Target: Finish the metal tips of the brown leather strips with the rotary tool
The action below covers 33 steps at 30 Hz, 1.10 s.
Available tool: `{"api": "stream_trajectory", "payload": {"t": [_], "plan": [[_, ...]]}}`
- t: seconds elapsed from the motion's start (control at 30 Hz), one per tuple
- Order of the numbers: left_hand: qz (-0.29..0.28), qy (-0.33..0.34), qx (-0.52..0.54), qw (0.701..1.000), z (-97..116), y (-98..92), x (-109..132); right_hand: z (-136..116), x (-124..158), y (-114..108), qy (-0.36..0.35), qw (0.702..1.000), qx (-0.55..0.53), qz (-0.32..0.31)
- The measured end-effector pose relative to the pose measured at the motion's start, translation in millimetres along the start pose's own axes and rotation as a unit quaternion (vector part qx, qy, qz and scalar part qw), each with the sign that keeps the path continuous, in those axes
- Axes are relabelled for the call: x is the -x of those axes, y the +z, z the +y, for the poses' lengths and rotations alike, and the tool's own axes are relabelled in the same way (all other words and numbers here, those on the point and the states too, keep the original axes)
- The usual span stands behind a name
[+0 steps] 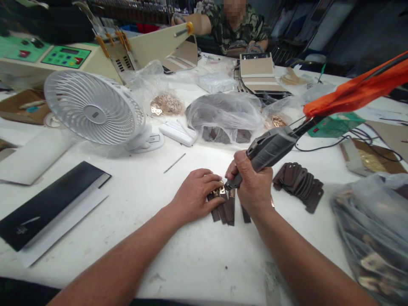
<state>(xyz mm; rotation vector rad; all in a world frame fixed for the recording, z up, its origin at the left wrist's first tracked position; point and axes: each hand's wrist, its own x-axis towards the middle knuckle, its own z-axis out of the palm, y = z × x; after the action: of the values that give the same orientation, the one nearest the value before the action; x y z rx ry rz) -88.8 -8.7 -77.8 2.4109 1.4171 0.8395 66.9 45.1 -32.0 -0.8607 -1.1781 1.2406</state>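
My left hand (196, 193) presses down on a fan of dark brown leather strips (227, 210) with small brass fittings, its fingers curled together over their upper ends. My right hand (253, 182) is wrapped round a grey corded power tool (270, 146), held like a pen, whose tip touches a brass fitting (220, 191) beside my left fingertips. The tool's black cord runs up and right under an orange sleeve-like cover (360, 89). A stack of the same brown pieces (301, 182) lies just right of my right hand.
A white desk fan (92, 108) stands at left, a black folder (47, 206) at lower left. Plastic bags of parts (225, 114) lie behind, another bag (376, 229) at right. A thin metal pin (174, 162) lies loose. A person in camouflage sits across the white table (134, 187).
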Motion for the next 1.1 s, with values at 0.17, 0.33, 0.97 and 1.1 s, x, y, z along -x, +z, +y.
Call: {"api": "stream_trajectory", "payload": {"t": [0.17,0.33,0.97,1.1], "plan": [[-0.004,-0.011,0.002,1.0,1.8,-0.1,0.2,-5.5,-0.5,-0.5,-0.011,0.998,0.05,-0.042],[-0.006,-0.015,0.008,1.0,1.5,-0.3,0.0,-7.6,-2.9,0.8,-0.011,0.997,0.064,-0.051],[-0.023,-0.022,0.004,0.999,2.6,-0.8,-1.4,-5.1,-1.7,-1.7,-0.021,0.99,0.066,-0.125],[-0.024,-0.024,-0.004,0.999,3.6,-0.9,-0.9,-1.4,-1.3,-2.8,-0.02,0.989,0.083,-0.122]]}}
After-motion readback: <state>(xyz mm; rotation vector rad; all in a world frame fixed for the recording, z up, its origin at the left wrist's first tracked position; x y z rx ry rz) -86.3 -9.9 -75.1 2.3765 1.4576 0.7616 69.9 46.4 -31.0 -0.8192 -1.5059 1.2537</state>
